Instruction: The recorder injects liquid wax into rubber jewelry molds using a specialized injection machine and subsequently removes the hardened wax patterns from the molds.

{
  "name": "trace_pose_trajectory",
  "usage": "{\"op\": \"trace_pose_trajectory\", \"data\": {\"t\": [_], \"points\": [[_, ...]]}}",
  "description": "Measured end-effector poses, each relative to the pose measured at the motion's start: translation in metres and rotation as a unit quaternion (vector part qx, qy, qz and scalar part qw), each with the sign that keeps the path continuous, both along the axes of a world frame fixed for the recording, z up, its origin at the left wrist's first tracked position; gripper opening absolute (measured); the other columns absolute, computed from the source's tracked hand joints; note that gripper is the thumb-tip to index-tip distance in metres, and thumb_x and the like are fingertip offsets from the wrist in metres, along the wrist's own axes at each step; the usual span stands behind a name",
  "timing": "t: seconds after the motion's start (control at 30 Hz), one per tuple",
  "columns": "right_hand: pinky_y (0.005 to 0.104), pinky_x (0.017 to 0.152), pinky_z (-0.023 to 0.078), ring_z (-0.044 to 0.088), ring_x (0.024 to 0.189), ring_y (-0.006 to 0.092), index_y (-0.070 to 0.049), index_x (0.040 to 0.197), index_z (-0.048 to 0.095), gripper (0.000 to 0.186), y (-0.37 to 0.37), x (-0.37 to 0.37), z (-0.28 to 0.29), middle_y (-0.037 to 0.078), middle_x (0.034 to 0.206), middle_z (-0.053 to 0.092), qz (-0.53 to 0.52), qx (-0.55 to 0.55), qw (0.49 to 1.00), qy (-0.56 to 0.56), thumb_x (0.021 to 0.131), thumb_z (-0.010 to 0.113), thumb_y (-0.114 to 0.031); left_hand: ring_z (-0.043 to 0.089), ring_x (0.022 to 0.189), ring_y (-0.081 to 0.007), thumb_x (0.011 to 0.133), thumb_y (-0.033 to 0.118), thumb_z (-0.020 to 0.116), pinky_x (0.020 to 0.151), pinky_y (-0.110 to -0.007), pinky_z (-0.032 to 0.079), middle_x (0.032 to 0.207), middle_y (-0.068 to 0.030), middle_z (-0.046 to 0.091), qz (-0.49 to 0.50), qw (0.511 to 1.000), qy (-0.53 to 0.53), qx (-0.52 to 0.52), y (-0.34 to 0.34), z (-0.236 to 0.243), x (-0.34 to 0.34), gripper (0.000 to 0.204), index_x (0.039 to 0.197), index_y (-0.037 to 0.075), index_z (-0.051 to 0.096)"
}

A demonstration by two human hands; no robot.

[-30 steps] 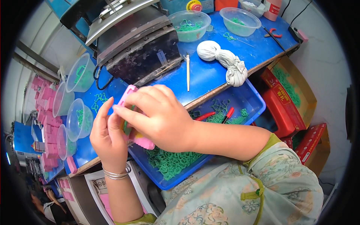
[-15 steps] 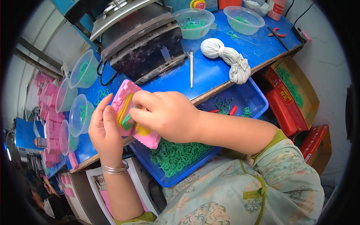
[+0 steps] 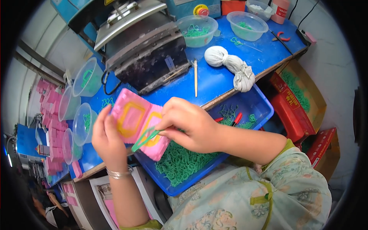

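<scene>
My left hand [image 3: 108,140] grips the left edge of an open pink plastic case [image 3: 135,124] with yellow rectangular frames inside both halves. My right hand [image 3: 188,124] pinches a thin green rubber ring [image 3: 145,138] and holds it against the lower half of the case. Both hands hover over a blue tray [image 3: 251,105] heaped with several green rings [image 3: 180,163].
A black and grey press machine [image 3: 147,50] stands on the blue workbench [image 3: 214,82] behind. Clear bowls [image 3: 247,25] with green rings, a white tied cloth bundle [image 3: 230,65] and a wooden stick [image 3: 195,76] lie there. Pink cases [image 3: 51,130] stack at left, red cartons [image 3: 295,107] at right.
The pink case has tilted open toward me, showing its yellow frames. My right hand has drawn back to the right and now pinches a green ring at the case.
</scene>
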State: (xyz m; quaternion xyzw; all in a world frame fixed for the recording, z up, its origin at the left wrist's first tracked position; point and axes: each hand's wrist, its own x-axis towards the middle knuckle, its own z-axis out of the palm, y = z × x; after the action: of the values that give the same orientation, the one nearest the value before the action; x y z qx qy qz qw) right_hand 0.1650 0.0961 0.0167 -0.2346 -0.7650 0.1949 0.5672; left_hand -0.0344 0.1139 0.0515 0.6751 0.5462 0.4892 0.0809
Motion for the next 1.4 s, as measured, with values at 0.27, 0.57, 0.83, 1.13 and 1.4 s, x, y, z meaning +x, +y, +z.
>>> {"op": "trace_pose_trajectory", "data": {"t": [0.27,0.57,0.83,1.13,1.4], "points": [[0.0211,0.045,0.042,0.053,0.05,0.0088,-0.003,0.086,0.049,0.012,-0.017,0.008,0.022,0.003,0.067,0.055,0.172,-0.466,0.8,0.337,0.087,0.055,-0.013,0.057,0.099,-0.0308,0.082,0.029,0.06,0.081,-0.039,0.046,0.109,-0.019,0.056,-0.232,0.902,0.347,0.107,-0.029,-0.033,0.026,0.045,0.112,-0.004,0.051],[0.0261,0.051,0.046,0.057,0.056,0.0141,-0.003,0.088,0.049,0.018,-0.008,0.001,0.009,0.005,0.074,0.056,0.185,-0.503,0.8,0.268,0.084,0.061,-0.016,0.063,0.073,-0.0204,0.089,0.026,0.053,0.058,-0.026,0.052,0.088,-0.0143,0.061,-0.219,0.902,-0.293,-0.229,-0.038,-0.005,0.013,0.038,0.108,-0.006,0.051],[0.0491,0.084,0.043,0.04,0.114,0.0387,-0.009,0.115,0.053,0.061,-0.006,-0.009,-0.012,0.017,0.119,0.046,-0.125,0.017,0.962,-0.243,0.063,0.072,-0.036,0.061,0.069,-0.0187,0.087,0.015,0.055,0.054,-0.023,0.051,0.082,-0.0107,0.059,-0.038,0.908,-0.393,-0.136,0.082,0.045,-0.097,0.026,0.103,-0.006,0.053],[0.038,0.079,0.045,0.05,0.095,0.0297,-0.003,0.111,0.054,0.048,-0.003,0.005,-0.028,0.011,0.11,0.054,-0.108,0.038,0.975,-0.192,0.065,0.065,-0.011,0.051,0.106,-0.0249,0.085,0.038,0.056,0.081,-0.035,0.047,0.127,-0.0162,0.041,-0.182,0.943,-0.261,-0.095,0.018,0.03,-0.024,0.067,0.13,-0.004,0.031],[0.0318,0.061,0.039,0.054,0.068,0.0215,-0.001,0.09,0.061,0.037,-0.004,0.01,0.003,0.008,0.083,0.062,0.153,-0.025,0.988,0.014,0.064,0.077,-0.023,0.058,0.1,-0.0261,0.059,0.025,0.081,0.092,-0.035,0.039,0.106,-0.018,0.06,-0.325,0.907,-0.129,-0.234,-0.068,0.009,-0.012,0.065,0.112,-0.003,0.054]]}}
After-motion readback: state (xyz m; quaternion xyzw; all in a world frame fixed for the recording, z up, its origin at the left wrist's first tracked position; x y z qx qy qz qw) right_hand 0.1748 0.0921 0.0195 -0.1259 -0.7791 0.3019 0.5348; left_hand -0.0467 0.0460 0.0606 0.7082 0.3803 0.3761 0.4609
